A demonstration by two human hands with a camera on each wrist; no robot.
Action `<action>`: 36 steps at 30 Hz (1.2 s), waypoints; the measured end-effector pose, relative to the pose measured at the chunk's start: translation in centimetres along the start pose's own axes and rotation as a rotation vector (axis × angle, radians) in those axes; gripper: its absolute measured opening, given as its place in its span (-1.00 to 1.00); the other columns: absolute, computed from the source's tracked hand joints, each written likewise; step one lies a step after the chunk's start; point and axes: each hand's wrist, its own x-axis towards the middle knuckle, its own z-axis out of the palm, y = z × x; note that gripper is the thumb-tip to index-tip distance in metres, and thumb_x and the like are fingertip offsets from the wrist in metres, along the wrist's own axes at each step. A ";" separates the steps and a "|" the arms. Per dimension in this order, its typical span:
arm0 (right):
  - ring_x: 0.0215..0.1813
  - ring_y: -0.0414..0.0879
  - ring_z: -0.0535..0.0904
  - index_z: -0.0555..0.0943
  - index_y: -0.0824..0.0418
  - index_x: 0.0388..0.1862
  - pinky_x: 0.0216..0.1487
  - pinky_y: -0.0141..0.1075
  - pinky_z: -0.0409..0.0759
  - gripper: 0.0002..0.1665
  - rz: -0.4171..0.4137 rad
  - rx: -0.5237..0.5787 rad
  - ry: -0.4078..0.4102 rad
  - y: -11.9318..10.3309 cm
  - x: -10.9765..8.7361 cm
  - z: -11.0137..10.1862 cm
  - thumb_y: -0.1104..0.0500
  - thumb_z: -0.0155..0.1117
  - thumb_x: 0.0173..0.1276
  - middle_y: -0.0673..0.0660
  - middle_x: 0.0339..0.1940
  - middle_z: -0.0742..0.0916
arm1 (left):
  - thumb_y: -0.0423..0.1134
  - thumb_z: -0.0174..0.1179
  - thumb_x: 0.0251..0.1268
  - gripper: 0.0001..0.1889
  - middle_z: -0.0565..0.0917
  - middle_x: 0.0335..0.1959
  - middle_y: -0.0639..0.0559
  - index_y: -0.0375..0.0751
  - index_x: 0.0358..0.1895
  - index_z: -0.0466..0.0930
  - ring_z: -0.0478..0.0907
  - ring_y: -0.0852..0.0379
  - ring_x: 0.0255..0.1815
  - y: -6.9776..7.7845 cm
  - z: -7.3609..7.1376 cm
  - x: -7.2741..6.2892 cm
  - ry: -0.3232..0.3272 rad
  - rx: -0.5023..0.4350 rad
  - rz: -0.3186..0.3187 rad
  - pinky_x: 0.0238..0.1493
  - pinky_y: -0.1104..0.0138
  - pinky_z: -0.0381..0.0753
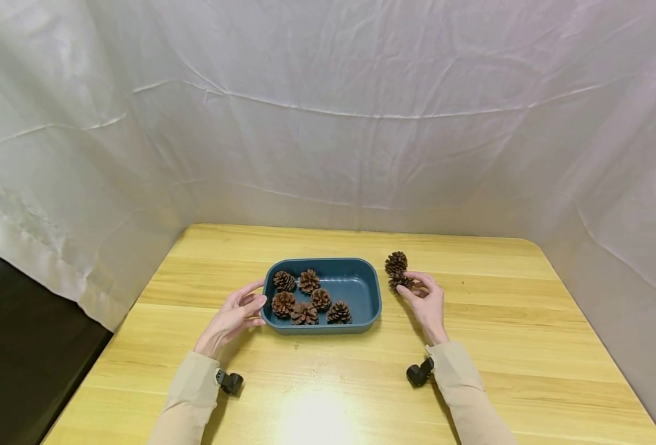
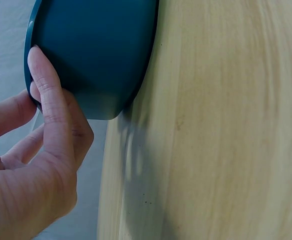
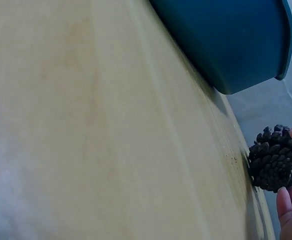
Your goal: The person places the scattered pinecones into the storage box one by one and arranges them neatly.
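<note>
A dark blue rectangular tub (image 1: 356,290) sits on the table with several brown pine cones (image 1: 304,313) inside, mostly in its left and front part. At its left end, my left hand (image 1: 236,315) holds the rim, thumb and fingers around the edge. The left wrist view shows the fingertips (image 2: 38,57) right at the tub's lip. To the right of the tub, my right hand (image 1: 427,303) grips a pine cone (image 3: 276,159) between thumb and fingers, close over the tabletop. Another pine cone (image 1: 396,262) stands just behind the gripped one, overlapping it in the head view.
The wooden table (image 1: 500,334) has its back edge close behind the tub. White cloth (image 1: 328,154) hangs around the back and sides. A dark surface (image 1: 22,346) lies beyond the table's left edge. Each sleeve carries a small black wrist camera (image 1: 230,382).
</note>
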 end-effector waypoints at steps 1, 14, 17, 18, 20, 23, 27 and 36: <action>-0.14 -0.17 0.47 0.68 0.40 0.06 -0.23 -0.68 0.54 -0.57 0.005 -0.001 -0.001 0.0 0.0 0.0 0.42 0.49 0.17 0.14 0.01 0.63 | -0.33 0.03 0.57 -0.31 0.55 -0.15 0.11 -0.34 0.61 -0.08 0.55 0.33 -0.38 0.0 0.0 0.0 0.001 0.000 -0.001 -0.30 0.49 0.74; -0.24 -0.32 0.50 0.60 0.35 0.19 -0.23 -0.66 0.55 -0.44 0.076 -0.025 -0.008 0.2 0.0 0.0 0.35 0.51 0.18 0.11 -0.10 0.57 | -0.35 0.03 0.56 -0.32 0.55 -0.15 0.13 -0.33 0.60 -0.05 0.56 0.33 -0.40 0.0 0.1 0.1 0.017 -0.004 -0.008 -0.31 0.49 0.74; -0.32 -0.34 0.48 0.58 0.35 0.20 -0.29 -0.65 0.52 -0.42 0.089 -0.020 -0.005 0.1 0.0 0.0 0.33 0.52 0.19 0.10 -0.16 0.55 | -0.36 0.04 0.55 -0.34 0.56 -0.14 0.12 -0.30 0.60 -0.01 0.57 0.31 -0.40 0.0 0.1 0.1 0.030 -0.011 -0.014 -0.32 0.48 0.75; -0.33 -0.34 0.48 0.58 0.34 0.20 -0.30 -0.64 0.52 -0.42 0.093 -0.019 -0.007 0.1 0.0 -0.1 0.32 0.52 0.19 0.10 -0.17 0.54 | -0.36 0.03 0.56 -0.33 0.56 -0.14 0.12 -0.31 0.60 -0.02 0.57 0.31 -0.40 -0.1 0.0 0.1 0.024 -0.007 -0.014 -0.31 0.48 0.75; -0.35 -0.32 0.46 0.57 0.33 0.22 -0.31 -0.64 0.50 -0.41 0.101 -0.022 -0.015 0.1 0.0 -0.1 0.30 0.52 0.20 0.11 -0.17 0.53 | -0.36 0.02 0.56 -0.33 0.56 -0.14 0.12 -0.31 0.60 -0.03 0.56 0.31 -0.40 0.0 0.0 0.1 0.023 -0.008 -0.015 -0.31 0.48 0.75; -0.29 -0.30 0.44 0.58 0.30 0.24 -0.28 -0.64 0.49 -0.41 0.113 -0.041 -0.031 0.1 0.0 -0.2 0.26 0.51 0.23 0.13 -0.15 0.53 | -0.35 0.02 0.56 -0.33 0.55 -0.14 0.12 -0.31 0.60 -0.04 0.56 0.32 -0.39 0.0 0.0 0.1 0.019 -0.007 -0.014 -0.30 0.48 0.75; -0.17 -0.25 0.44 0.60 0.28 0.25 -0.20 -0.64 0.50 -0.44 0.116 -0.075 -0.061 0.0 0.0 -0.5 0.24 0.49 0.26 0.15 -0.09 0.54 | -0.33 0.04 0.56 -0.32 0.55 -0.13 0.12 -0.33 0.61 -0.06 0.56 0.32 -0.38 0.0 0.0 0.1 0.011 0.002 -0.008 -0.28 0.47 0.75; -0.07 -0.13 0.43 0.56 0.32 0.27 -0.16 -0.66 0.51 -0.42 0.148 -0.101 -0.131 0.2 0.3 -1.3 0.24 0.46 0.29 0.21 0.06 0.48 | -0.34 0.02 0.57 -0.33 0.55 -0.15 0.13 -0.30 0.61 -0.04 0.56 0.33 -0.39 0.1 0.0 0.0 0.006 -0.009 -0.011 -0.28 0.48 0.75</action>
